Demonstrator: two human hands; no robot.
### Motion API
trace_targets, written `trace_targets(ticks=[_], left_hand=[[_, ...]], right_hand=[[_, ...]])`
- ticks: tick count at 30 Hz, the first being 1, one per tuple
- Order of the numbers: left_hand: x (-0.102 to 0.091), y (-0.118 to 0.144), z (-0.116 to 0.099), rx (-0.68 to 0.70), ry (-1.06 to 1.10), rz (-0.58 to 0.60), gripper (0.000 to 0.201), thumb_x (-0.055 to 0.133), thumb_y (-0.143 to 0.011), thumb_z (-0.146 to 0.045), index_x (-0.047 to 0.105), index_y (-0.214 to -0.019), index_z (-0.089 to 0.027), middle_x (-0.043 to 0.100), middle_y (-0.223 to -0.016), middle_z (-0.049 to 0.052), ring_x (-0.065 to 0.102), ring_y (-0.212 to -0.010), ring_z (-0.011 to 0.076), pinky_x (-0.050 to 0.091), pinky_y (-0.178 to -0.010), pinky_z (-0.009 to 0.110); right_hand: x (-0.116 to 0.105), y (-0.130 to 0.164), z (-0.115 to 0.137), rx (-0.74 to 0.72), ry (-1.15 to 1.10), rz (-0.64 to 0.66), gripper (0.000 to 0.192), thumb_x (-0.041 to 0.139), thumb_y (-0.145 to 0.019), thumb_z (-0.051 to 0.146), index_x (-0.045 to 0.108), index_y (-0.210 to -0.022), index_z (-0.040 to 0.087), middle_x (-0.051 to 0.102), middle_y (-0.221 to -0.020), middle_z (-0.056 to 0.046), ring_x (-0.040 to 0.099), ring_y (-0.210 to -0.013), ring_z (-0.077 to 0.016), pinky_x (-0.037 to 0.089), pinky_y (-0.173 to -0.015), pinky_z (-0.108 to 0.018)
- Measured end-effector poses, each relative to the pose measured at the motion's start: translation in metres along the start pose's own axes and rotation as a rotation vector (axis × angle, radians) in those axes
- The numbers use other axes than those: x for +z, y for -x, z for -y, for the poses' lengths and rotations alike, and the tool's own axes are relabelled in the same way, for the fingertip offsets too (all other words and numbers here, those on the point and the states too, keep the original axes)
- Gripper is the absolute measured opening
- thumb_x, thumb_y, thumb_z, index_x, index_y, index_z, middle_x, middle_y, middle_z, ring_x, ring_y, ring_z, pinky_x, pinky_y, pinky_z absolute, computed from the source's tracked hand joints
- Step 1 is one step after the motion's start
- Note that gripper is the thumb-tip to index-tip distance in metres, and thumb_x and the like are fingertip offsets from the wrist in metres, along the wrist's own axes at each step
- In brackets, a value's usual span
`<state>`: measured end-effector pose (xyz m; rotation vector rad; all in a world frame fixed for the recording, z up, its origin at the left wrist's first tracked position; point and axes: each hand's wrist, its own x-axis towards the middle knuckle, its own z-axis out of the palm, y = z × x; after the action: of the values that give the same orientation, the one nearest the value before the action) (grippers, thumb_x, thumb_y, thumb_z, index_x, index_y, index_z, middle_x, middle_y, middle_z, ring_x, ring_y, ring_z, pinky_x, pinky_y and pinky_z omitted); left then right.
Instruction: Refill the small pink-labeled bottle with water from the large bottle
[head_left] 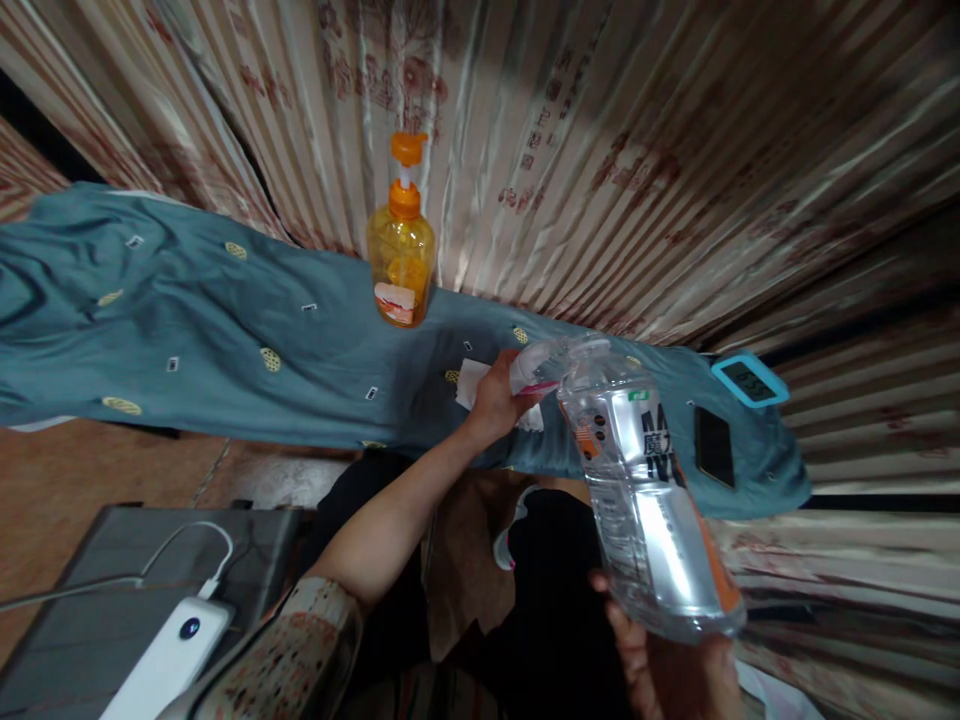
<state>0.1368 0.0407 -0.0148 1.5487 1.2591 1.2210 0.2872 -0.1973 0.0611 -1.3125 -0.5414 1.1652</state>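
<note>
My right hand (667,665) grips the base of a large clear plastic bottle (645,490) with a silver and orange label. The bottle is tilted, its neck pointing away from me and to the left. My left hand (496,402) is closed around a small clear plastic container (534,368) with a pink mark. That container meets the bottle's neck; whether liquid passes between them I cannot tell. Under my left hand lies a white tissue (471,380) on the green patterned cloth (315,345).
An orange pump bottle (403,260) stands at the back of the cloth. To the right are a blue-framed digital clock (750,380) and a black phone (714,446). At lower left, a white power bank (172,655) with a cable rests on a grey surface (127,560). Patterned curtains (525,150) hang behind.
</note>
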Motion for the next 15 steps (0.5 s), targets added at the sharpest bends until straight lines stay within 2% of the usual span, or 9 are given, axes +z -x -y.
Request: trace_targets(ticks=[7,12,15], left_hand=[[0.0,0.0,0.0,0.004,0.017,-0.003,0.054,0.079,-0.067,-0.021,0.05,-0.113,-0.014,0.067,-0.103,0.009,0.065,-0.097,0.0264,0.051,-0.085,0.038],[0.001,0.0,0.0,0.01,0.008,-0.004,0.057,0.079,-0.066,-0.02,0.049,-0.114,-0.013,0.067,-0.105,0.01,0.064,-0.098,0.0266,0.051,-0.086,0.038],[0.001,0.0,0.001,-0.005,0.006,0.002,0.058,0.079,-0.067,-0.019,0.048,-0.116,-0.013,0.067,-0.105,0.01,0.065,-0.098,0.0266,0.051,-0.086,0.038]], right_hand=[[0.006,0.002,0.002,-0.01,-0.025,-0.016,0.068,0.074,-0.073,0.061,0.052,-0.134,0.041,0.073,-0.113,-0.005,0.074,-0.082,-0.0266,0.064,-0.062,-0.037],[0.021,0.005,0.007,0.008,-0.106,-0.015,0.065,0.082,-0.067,0.056,0.058,-0.126,0.042,0.073,-0.109,0.002,0.074,-0.081,-0.0203,0.061,-0.066,-0.022],[0.026,0.005,0.01,0.014,-0.133,-0.021,0.065,0.085,-0.064,0.054,0.06,-0.124,0.041,0.075,-0.103,0.003,0.075,-0.079,-0.0207,0.062,-0.065,-0.021]])
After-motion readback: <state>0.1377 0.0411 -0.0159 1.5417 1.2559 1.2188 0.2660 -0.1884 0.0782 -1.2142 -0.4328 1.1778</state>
